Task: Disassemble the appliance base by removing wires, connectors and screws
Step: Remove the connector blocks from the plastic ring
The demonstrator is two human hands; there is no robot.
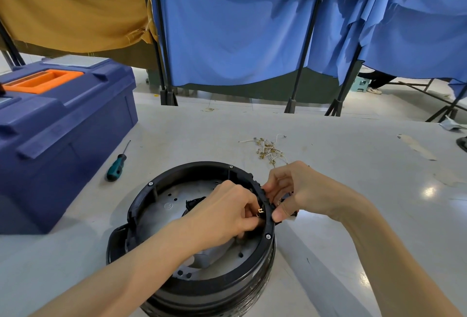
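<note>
Appliance base [227, 289] on worktop [328, 139]: L grip [222, 215] pinches brass connector [260, 211]; R grip [300, 190] just beside, clenched on rim [141, 198].

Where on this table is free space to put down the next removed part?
Bare table lies right of the base, past the right hand, and in the strip between screwdriver and wire pile behind the base. Crowded: the left side, where the toolbox stands near the base.
</note>
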